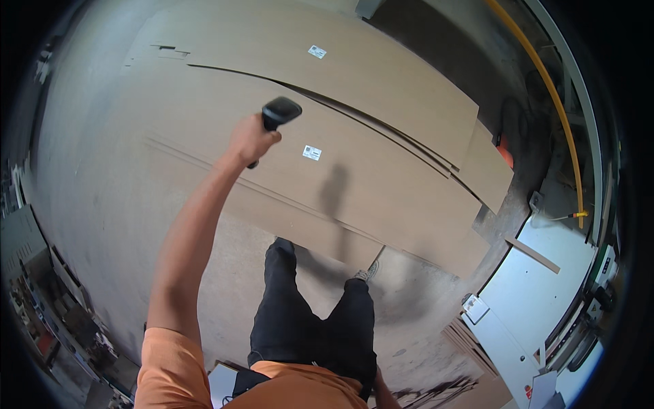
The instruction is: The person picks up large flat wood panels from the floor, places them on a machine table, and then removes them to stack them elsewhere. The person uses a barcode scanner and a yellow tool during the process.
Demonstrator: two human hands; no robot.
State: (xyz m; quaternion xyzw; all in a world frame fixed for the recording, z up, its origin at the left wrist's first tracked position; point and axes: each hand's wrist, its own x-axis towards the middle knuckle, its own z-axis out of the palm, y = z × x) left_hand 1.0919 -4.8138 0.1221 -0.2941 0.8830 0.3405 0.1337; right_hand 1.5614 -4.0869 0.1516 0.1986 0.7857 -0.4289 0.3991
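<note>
Scanning seems the current step, the left hand point(252, 141) having its grip closed round a black scanner point(281, 111) above a brown board point(402, 187) whose white label point(312, 153) likely needs steady aim next, the right hand's grip hidden.

Boards point(381, 177) are lying across the floor point(231, 286) before a person point(313, 334), a near label point(312, 153) and a far label point(317, 51) resting on them. The left hand point(252, 142) is holding a scanner point(282, 110) above, left of the near label; at right, a counter point(531, 293) is standing, a strip point(533, 255) lying on it.
</note>
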